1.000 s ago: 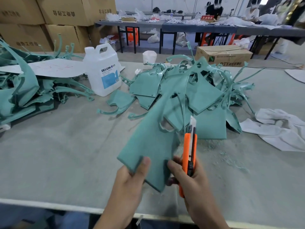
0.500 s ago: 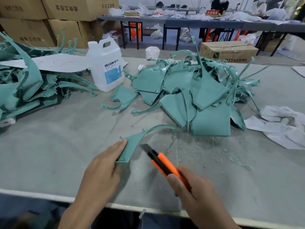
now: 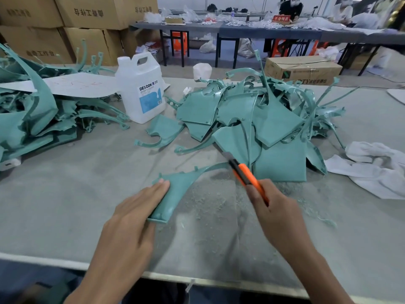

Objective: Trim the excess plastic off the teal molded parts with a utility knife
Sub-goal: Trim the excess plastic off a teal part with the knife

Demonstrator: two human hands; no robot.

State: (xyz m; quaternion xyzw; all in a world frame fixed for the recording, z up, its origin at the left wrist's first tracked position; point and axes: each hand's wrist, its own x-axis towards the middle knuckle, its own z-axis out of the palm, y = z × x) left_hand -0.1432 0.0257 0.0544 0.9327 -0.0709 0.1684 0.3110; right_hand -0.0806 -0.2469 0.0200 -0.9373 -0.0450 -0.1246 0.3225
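- On the desk (image 3: pixel 65 205), near its front edge, the teal part (image 3: pixel 177 194) I am working on lies flat. Its wide end is under my left hand (image 3: pixel 133 218) and its thin curved tail reaches toward the pile of teal parts (image 3: pixel 263 128).
- First risk: the part is pinned at the wide end only. The tail by the blade is free, so I judge a cut there could make it flex or skid — and the blade would jump.
- Second risk: a stroke drawn back along the tail would run toward my left fingertips (image 3: pixel 162 183), which lie at the part's far edge. A slip would meet them.
- Third risk: loose shavings (image 3: pixel 210 200) are scattered on the desk right beside the part, which gives poor footing if I push sideways.
- Fourth risk: the blade tip sits at the pile's near edge and could snag a neighbouring piece. I cannot tell whether it touches anything.
- My left hand is palm down with the fingers straight and together, pressing the part flat and gripping nothing.
- My right hand (image 3: pixel 276 213) comes in from the lower right with its fingers curled round the orange handle of the utility knife (image 3: pixel 245 174) — the blade is out and the knife angles up and to the left.
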